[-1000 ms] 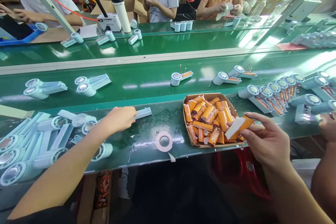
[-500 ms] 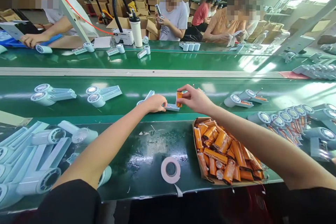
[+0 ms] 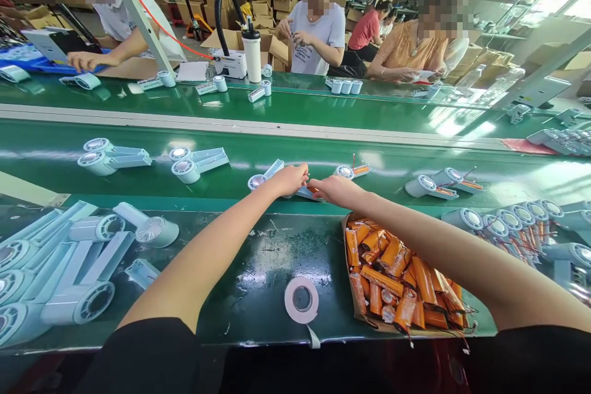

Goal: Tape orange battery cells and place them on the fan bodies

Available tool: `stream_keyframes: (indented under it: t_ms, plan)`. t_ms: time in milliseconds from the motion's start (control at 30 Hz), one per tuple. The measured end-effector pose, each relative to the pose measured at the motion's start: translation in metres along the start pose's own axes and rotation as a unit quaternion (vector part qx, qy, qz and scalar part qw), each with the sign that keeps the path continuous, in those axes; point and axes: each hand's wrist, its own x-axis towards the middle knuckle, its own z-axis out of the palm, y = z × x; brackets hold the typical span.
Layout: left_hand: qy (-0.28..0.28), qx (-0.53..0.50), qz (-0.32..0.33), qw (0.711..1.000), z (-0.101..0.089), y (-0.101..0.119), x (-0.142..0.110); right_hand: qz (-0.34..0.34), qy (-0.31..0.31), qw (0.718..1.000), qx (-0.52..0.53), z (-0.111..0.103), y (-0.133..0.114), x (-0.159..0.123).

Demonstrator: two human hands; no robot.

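Observation:
A light-blue handheld fan housing point(image 3: 308, 193) lies on the green belt, its open handle trough facing up and its round head hidden under my left hand point(image 3: 292, 180). That hand is closed on the housing, fingertips near the upper end of the handle. My right hand point(image 3: 339, 189) pinches an orange-wrapped battery point(image 3: 313, 189), now lying low at the handle trough. Fingers cover most of the battery, so how deep it sits is unclear. Just behind is another housing point(image 3: 258, 181). A fan housing with an orange battery in its handle point(image 3: 345, 172) lies beyond my right hand.
A cardboard tray of orange batteries point(image 3: 392, 268) sits below my right forearm. A tape roll point(image 3: 301, 300) lies near the front edge. Fan housings point(image 3: 87, 265) pile up at left; several with batteries point(image 3: 508, 221) stand at right. Co-workers point(image 3: 318, 31) sit across the belt.
My right hand has lowered the battery from upright above the handle to lying at its trough. My left fingers have shifted toward the battery. The view has swung slightly left.

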Motion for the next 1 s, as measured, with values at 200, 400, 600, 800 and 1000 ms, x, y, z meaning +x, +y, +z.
stream_keyframes:
  t_ms: [200,400,600,800,1000]
  plan:
    - [0.018,0.013,-0.042,0.999,0.008,0.008,0.006,-0.008,0.006,1.0,0.014,-0.005,-0.018,0.006]
    - [0.081,0.043,-0.107,0.99,0.005,0.03,0.002,0.018,0.095,0.99,0.106,-0.037,-0.004,-0.014]
    - [0.16,0.053,-0.03,0.985,-0.003,0.074,-0.045,0.084,0.208,0.954,0.2,-0.057,0.002,-0.122]
    - [-0.016,0.082,0.31,0.947,0.035,0.05,-0.197,0.01,0.176,0.929,0.324,-0.014,-0.044,-0.28]
    - [0.151,0.164,0.295,0.929,0.072,0.039,-0.248,0.089,0.197,0.839,0.499,0.033,-0.101,-0.295]
